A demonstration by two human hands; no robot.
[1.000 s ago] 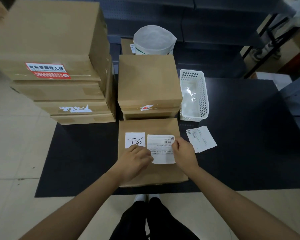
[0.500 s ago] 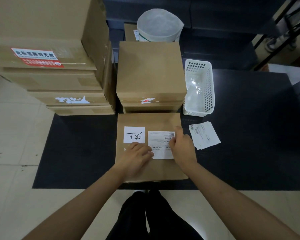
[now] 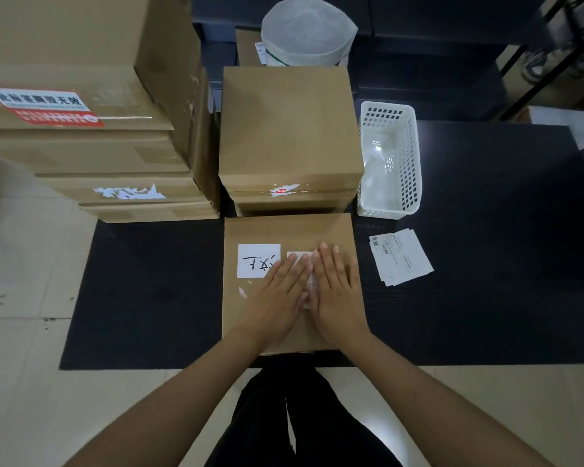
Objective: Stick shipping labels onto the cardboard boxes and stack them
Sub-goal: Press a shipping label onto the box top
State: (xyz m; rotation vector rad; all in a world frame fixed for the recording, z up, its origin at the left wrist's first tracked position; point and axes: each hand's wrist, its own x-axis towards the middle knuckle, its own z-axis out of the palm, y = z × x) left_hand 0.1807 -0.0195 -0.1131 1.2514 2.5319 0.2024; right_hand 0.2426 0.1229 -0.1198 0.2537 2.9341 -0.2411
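Tight up front: the middle stack [image 3: 289, 129] butts against the near box [image 3: 284, 230], tall stack [image 3: 91, 129] walling the left. Basket [image 3: 390, 160] and loose labels [image 3: 402, 257] crowd the right edge. Wide bare desk [image 3: 503, 247] past them, more dark top open left of the box.
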